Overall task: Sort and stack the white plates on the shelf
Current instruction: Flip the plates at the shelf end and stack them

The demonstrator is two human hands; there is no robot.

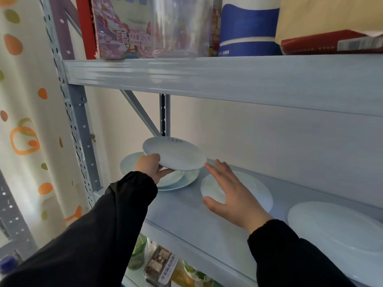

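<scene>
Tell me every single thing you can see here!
Lifted plate: one, white, held above the left pile.
Left pile of plates: at least two, white, middle shelf's left end.
Middle plate: one, white, beneath the right hand.
Right plate: one, white, middle shelf's right end.
Shelf rack: one, grey, against the wall.
Printed pack: one, pink, top shelf.
Clear jar: one, see-through, top shelf.
Tub: one, blue and white, top shelf.
Red box: one, red, top shelf's right.
Jars and packets: several, mixed colours, bottom shelf.
Curtain: one, white with orange and green spots, far left.
Left hand: one, black sleeve, fingers gripping the lifted plate.
Right hand: one, black sleeve, fingers spread over the middle plate.
</scene>
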